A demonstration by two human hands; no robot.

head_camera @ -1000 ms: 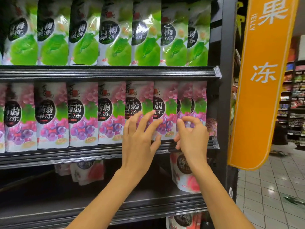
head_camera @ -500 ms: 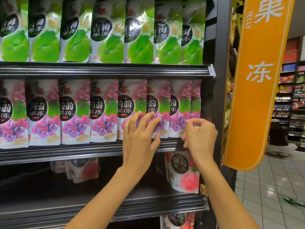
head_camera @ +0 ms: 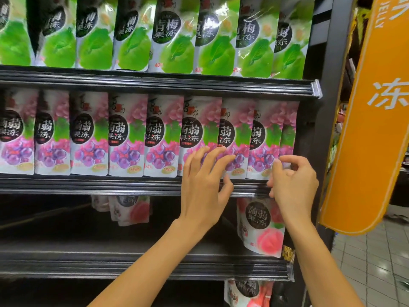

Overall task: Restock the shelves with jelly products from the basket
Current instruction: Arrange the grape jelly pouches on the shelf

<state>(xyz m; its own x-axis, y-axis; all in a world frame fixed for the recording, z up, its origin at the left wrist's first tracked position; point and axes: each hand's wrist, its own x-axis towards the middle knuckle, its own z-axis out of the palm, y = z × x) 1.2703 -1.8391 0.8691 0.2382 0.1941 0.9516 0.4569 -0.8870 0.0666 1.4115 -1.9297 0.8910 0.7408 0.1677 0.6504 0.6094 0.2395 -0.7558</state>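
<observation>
Grape jelly pouches (head_camera: 163, 138) stand upright in a single row directly above the middle shelf rail (head_camera: 110, 185), faces forward, edges touching or overlapping. The row runs along the rail to its right end.

Left hand (head_camera: 203, 185): positioned in front of the rail, near its right end. The fingers (head_camera: 228, 159) are spread wide and almost straight. The fingertips lie flat on the printed fronts of the pouches above the rail. The thumb rests at the bottom edge of a pouch, just above the rail. The hand holds nothing.

Right hand (head_camera: 292, 180): positioned at the right end of the rail. The fingers are curled in a narrow grip. Index fingertip and thumb pinch the lower right edge of the end pouch (head_camera: 264, 140), which stands on the shelf above the rail.

Green plum jelly pouches (head_camera: 174, 41) fill the shelf well above the rail, also in an upright row.

A peach jelly pouch (head_camera: 259, 227) stands upright below the right end of the rail, partly behind the right forearm. More peach pouches (head_camera: 132, 210) sit further back below the middle of the rail.

An orange sign (head_camera: 371, 107) hangs to the right of the rail, beyond the dark upright of the shelving.
</observation>
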